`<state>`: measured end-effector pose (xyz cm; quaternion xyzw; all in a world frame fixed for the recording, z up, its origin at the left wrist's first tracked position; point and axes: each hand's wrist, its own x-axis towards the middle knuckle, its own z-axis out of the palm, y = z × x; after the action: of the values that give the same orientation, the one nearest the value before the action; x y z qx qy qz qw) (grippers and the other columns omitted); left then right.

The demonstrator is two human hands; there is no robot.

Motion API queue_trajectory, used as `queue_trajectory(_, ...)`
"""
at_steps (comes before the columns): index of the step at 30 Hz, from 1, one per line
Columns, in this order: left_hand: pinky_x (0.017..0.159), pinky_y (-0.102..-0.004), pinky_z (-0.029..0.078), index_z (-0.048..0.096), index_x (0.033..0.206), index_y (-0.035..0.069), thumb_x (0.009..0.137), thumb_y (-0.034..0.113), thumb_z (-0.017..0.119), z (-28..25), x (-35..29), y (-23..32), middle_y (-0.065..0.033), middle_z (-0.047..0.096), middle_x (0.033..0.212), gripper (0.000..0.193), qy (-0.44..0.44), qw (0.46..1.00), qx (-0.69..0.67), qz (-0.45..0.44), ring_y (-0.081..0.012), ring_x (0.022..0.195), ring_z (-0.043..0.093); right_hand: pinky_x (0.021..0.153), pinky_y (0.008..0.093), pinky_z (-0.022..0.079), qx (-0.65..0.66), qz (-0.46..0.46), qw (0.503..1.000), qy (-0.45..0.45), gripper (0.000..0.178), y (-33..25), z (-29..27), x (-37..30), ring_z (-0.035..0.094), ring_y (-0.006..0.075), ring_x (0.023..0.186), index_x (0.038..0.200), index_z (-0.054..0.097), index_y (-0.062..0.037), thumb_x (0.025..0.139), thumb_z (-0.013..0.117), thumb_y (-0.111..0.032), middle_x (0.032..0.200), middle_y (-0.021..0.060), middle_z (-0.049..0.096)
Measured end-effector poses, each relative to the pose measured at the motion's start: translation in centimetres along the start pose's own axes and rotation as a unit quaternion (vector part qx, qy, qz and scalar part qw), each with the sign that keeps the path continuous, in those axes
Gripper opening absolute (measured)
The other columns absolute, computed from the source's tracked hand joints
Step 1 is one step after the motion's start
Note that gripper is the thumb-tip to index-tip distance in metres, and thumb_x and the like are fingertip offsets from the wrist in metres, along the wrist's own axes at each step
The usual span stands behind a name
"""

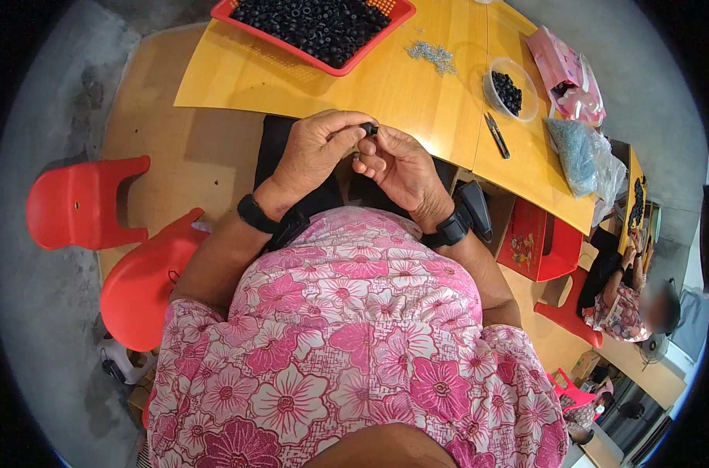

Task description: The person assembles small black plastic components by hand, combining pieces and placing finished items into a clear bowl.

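My left hand and my right hand meet just in front of the table's near edge. Between their thumbs and fingertips they pinch a small black ring-like part. A tiny silvery piece shows by the curled fingers of my right hand; its kind is too small to make out. Beyond my hands, a red plastic basket is heaped with small black parts. Small shiny metal pieces lie in a loose pile on the table to its right.
On the yellow table, a clear round tub holds more black parts, beside a dark pen-like tool. A pink bag and a plastic bag of bluish bits stand right. Red chairs are left; another person sits far right.
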<state>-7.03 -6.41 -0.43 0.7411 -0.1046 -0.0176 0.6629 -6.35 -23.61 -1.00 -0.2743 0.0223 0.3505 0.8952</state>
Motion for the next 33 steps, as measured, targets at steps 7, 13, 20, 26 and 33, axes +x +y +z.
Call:
queue_trajectory(7,0.065,-0.0223,0.050,0.057,0.112,-0.004,0.091,0.011,0.053,0.1,-0.1,1.7,-0.0049,0.063,0.084,0.027,-0.057,0.990,-0.098,-0.088,-0.0095,0.075,0.061,0.067,0.0251,0.045,-0.173,-0.043,0.983,0.054,0.022,-0.1,0.4,0.2,0.048,0.0103,0.064,0.099,0.055,-0.0001,0.094,0.052,-0.021,0.074,0.0006,0.053)
queue_trajectory(13,0.061,-0.0181,0.042,0.051,0.123,-0.002,0.093,0.020,0.052,0.9,-0.1,0.8,-0.0026,0.057,0.094,0.037,-0.092,0.990,-0.092,-0.055,-0.0046,0.074,0.049,0.060,0.0186,0.035,-0.445,-0.140,0.882,0.062,0.026,0.5,0.2,-0.4,0.042,0.0060,0.067,0.103,0.054,-0.0013,0.095,0.050,-0.026,0.077,-0.0025,0.048)
queue_trajectory(20,0.058,-0.0173,0.040,0.048,0.124,-0.002,0.094,0.019,0.049,1.6,-0.7,-0.4,-0.0029,0.055,0.095,0.036,-0.071,0.995,-0.051,-0.040,-0.0047,0.072,0.047,0.064,0.0214,0.045,-0.489,-0.149,0.854,0.095,0.021,0.7,0.6,-0.8,0.052,0.0078,0.072,0.105,0.054,0.0007,0.094,0.050,-0.017,0.081,0.0023,0.057)
queue_trajectory(26,0.054,-0.0168,0.038,0.049,0.122,-0.002,0.093,0.018,0.048,2.0,-0.9,-1.5,-0.0027,0.053,0.093,0.034,-0.040,0.998,-0.038,-0.039,-0.0038,0.068,0.045,0.064,0.0213,0.045,-0.464,-0.144,0.866,0.117,0.022,1.1,0.9,-0.6,0.053,0.0074,0.073,0.106,0.054,0.0010,0.094,0.050,-0.017,0.082,0.0024,0.057)
queue_trajectory(33,0.052,-0.0166,0.036,0.050,0.122,-0.001,0.094,0.018,0.048,2.3,0.1,0.4,0.0011,0.054,0.085,0.034,-0.047,0.994,-0.076,-0.063,-0.0027,0.063,0.043,0.061,0.0191,0.037,-0.383,-0.134,0.907,0.108,0.020,0.3,0.4,-0.4,0.042,0.0058,0.065,0.101,0.055,-0.0024,0.093,0.049,-0.020,0.079,-0.0017,0.050)
